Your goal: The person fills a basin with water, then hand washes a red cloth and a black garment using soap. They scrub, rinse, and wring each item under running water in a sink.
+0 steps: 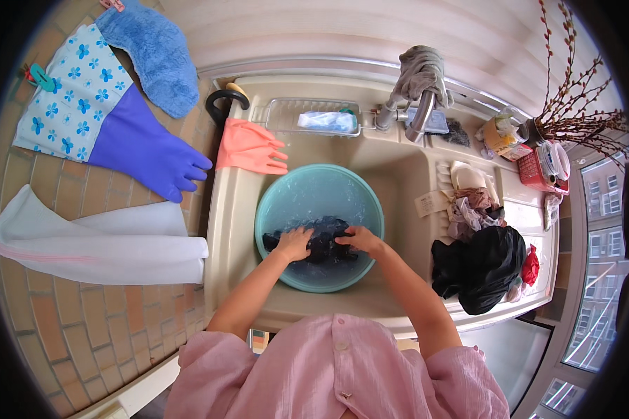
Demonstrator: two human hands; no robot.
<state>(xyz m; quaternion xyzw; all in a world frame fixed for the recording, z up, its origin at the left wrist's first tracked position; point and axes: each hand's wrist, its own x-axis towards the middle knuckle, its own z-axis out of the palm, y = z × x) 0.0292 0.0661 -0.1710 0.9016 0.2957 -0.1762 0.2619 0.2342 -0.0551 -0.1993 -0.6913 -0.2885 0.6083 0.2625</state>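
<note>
A round turquoise plastic basin (378,209) with cloudy, sudsy water stands in the beige sink (406,178). Wet dark cloth (322,243) lies bunched in the water, partly under the surface. My left hand (293,244) rests palm down on its left part, fingers apart. At the right end of the cloth, my right hand (360,240) has its thumb and fingers closed on a fold; some fingertips are hidden.
Right of the basin, a washboard-like ledge bears black cloth (482,267), light garments (469,214) and a red item (531,266). A faucet (421,118) draped with grey cloth stands behind. A coral rubber glove (251,147) hangs over the left rim; a purple glove (147,141) hangs farther left.
</note>
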